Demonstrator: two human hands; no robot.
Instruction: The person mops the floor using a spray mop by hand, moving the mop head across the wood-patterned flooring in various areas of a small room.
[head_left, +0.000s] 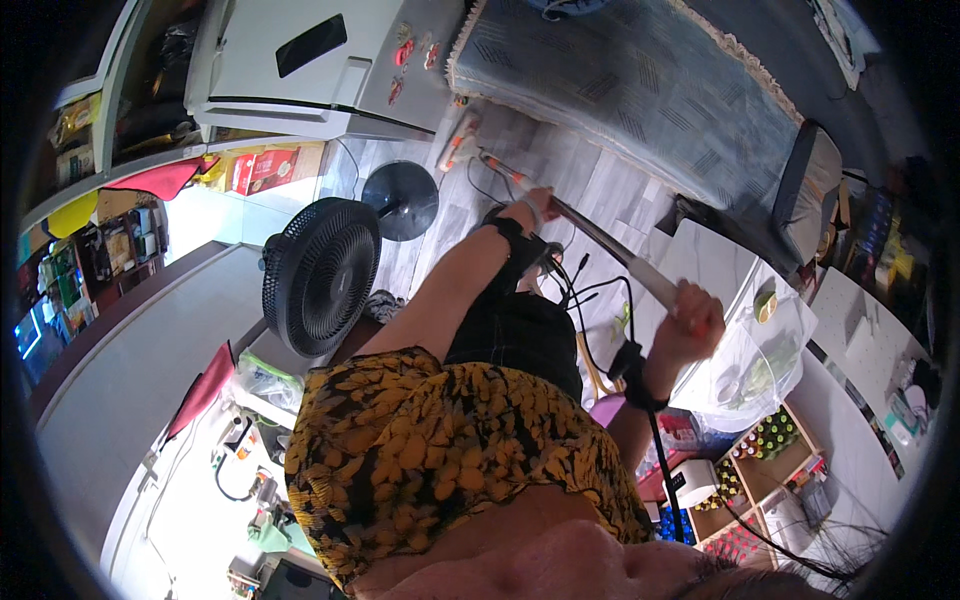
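A long-handled floor mop (600, 229) slants across the view, its metal pole running between my two hands. My left hand (541, 205) is wrapped around the pole's lower part, close to an orange joint. Around the white grip at the upper end closes my right hand (697, 319). The white and orange mop head (459, 142) rests on the grey wood-look floor (570, 157), between the refrigerator and a fringed cover. Black straps with cables sit on both wrists, and loose cable ends hang between my arms.
A black pedestal fan (322, 277) stands left of my left arm, its round base (400, 201) on the floor. Ahead are a white refrigerator (277, 82) and furniture under a patterned grey-blue cover (600, 67). At right stands a white table (709, 251) bearing a plastic bag (757, 367).
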